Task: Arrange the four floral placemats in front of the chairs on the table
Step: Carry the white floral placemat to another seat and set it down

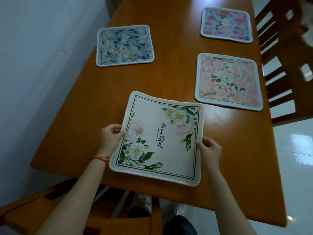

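I hold a cream placemat [162, 141] with white flowers and dark script over the near end of the wooden table [84, 116]. My left hand [109, 138] pinches its left edge and my right hand [210, 150] pinches its right edge; the mat sags slightly, its far edge curled. A blue floral placemat [124, 45] lies flat at the far left. A peach floral placemat [228, 81] lies flat at the right, and a pink-and-blue floral placemat [226, 24] lies beyond it at the far right.
Two wooden chairs [288, 65] stand along the table's right side on a shiny tiled floor. Another wooden chair [50, 209] is at the near end, below my arms. A white wall [42, 65] runs close along the table's left side.
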`<state>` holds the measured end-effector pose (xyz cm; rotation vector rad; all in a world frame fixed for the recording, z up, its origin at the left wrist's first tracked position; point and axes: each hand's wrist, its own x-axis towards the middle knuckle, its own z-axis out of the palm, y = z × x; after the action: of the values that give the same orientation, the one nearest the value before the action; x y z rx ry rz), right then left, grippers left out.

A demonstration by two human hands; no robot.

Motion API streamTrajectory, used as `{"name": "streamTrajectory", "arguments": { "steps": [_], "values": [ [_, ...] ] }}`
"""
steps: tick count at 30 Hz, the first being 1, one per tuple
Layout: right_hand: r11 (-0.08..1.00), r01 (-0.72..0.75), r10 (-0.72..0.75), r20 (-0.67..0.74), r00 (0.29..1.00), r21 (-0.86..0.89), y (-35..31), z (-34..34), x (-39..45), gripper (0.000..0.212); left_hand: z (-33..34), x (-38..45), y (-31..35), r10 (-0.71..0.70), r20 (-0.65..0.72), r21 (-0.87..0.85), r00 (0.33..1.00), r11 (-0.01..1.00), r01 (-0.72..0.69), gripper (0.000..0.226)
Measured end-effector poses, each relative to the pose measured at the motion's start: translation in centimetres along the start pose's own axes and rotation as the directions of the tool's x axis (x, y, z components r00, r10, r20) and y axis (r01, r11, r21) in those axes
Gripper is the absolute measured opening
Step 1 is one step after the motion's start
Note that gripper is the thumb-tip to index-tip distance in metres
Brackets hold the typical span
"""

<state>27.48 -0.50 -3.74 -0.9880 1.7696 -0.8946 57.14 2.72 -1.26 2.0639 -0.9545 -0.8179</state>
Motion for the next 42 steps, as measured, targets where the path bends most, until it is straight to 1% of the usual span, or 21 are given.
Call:
{"name": "streamTrajectory", "arguments": {
  "steps": [5,12,16,19,21,24,28,34,42],
  "values": [
    [1.0,0.006,-0.006,-0.01,1.0,0.021,1.4,-5.7,0.6,0.021,4.0,-3.7,2.5,0.038,-0.011,0.008,0.999,0.999,-0.038,0.022],
    [0.999,0.006,-0.004,-0.048,0.999,0.049,3.5,-13.4,0.9,0.019,9.5,-7.5,6.2,0.089,0.043,0.031,0.995,0.995,-0.09,0.025],
    [0.997,-0.005,0.015,-0.117,0.993,0.083,4.7,-16.9,0.3,0.016,12.2,-8.6,8.1,0.113,0.124,0.03,0.986,0.993,-0.118,0.024],
    [0.994,-0.018,0.04,-0.199,0.979,0.111,5.7,-19.1,-0.5,0.012,14.2,-9.0,9.6,0.13,0.207,0.028,0.97,0.99,-0.139,0.023],
    [0.991,-0.032,0.066,-0.261,0.963,0.133,6.2,-20.3,-1.2,0.013,15.6,-9.3,10.5,0.153,0.264,0.042,0.952,0.985,-0.17,0.023],
    [0.981,-0.088,0.144,-0.349,0.926,0.172,7.5,-21.9,-2.1,0.015,17.7,-9.6,11.8,0.21,0.339,0.06,0.917,0.968,-0.244,0.022],
    [0.951,-0.167,0.275,-0.459,0.845,0.262,9.7,-23.9,-3.9,0.011,20.7,-10.3,13.1,0.263,0.444,0.061,0.856,0.945,-0.322,0.021],
    [0.929,-0.185,0.347,-0.584,0.734,0.32,12.6,-26.6,-7.6,0.019,24.9,-13.2,14.3,0.326,0.579,0.065,0.747,0.895,-0.441,0.019],
    [0.887,-0.211,0.449,-0.666,0.595,0.41,17.4,-31.4,-12.5,0.023,30.9,-19.2,15.6,0.366,0.695,0.074,0.619,0.82,-0.568,0.021]
  ]
}}
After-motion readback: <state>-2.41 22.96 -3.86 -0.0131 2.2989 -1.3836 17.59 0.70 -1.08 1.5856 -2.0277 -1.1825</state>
